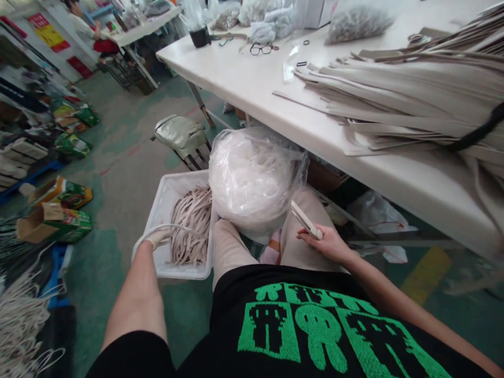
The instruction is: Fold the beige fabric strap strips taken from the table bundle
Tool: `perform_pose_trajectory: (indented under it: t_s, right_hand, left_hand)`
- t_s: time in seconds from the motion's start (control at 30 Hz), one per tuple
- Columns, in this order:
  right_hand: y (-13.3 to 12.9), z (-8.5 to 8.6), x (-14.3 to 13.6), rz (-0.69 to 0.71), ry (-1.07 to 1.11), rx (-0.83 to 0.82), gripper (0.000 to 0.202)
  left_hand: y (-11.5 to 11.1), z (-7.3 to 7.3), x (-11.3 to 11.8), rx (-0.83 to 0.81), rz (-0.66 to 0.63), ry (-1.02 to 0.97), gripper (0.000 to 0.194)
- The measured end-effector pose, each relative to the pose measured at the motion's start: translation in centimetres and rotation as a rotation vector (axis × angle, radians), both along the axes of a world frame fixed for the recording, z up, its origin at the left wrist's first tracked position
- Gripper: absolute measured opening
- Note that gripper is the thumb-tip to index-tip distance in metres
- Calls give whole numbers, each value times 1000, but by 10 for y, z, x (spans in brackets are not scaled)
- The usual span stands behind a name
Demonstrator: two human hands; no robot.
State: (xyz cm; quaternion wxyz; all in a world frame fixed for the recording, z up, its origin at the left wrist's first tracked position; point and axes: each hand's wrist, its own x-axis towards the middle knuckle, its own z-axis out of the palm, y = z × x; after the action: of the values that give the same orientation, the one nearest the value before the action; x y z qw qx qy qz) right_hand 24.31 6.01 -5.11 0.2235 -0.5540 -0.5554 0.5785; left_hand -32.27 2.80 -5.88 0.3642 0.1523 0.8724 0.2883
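Note:
At the left side of a white plastic bin [163,184], my left hand [158,239] is closed on a pale strap [183,227] that loops over the bin's edge. Many beige straps [195,223] lie heaped inside the bin. My right hand [321,240] holds a short folded beige strap [305,219] above my right thigh, its fingers wrapped round the lower end. Between the bin and my right hand, a big clear plastic bag [252,176] full of whitish material rests against my knees.
A white table [236,79] runs along the right, bearing a large pile of flat straps [405,100], glasses [262,49] and bags. A green-covered stool [181,134] stands behind the bin. Cartons [59,220] stand at left; a person [84,26] sits far back.

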Motion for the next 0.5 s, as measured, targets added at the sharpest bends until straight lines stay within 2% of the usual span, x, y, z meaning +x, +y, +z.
perform_pose_trajectory:
  t_s: [0.07,0.13,0.2,0.27,0.33,0.4,0.43,0.5]
  right_hand:
    - [0,-1,4,-16,-3,-5,48]
    - [2,-2,7,-32,-14,-23,49]
    - [6,-4,7,-36,-24,-48,50]
    - [10,-6,5,-27,-29,-61,52]
    - [12,-8,2,-24,-30,-58,53]
    - [12,-8,1,-29,-33,-57,53]
    - [13,-9,1,-28,-34,-61,53]
    - [13,-11,2,-19,-43,-60,53]
  left_hand:
    - [1,-16,19,191,-66,-67,63]
    - [1,-28,37,426,-110,-209,61]
    - [-1,-35,48,527,-78,-273,49]
    - [-9,-36,51,630,50,-267,39]
    - [-22,-28,46,696,233,-177,36]
    - [-38,-11,33,672,362,-65,36]
    - [-46,0,24,650,390,-30,36]
    - [-60,25,4,612,366,-5,39]
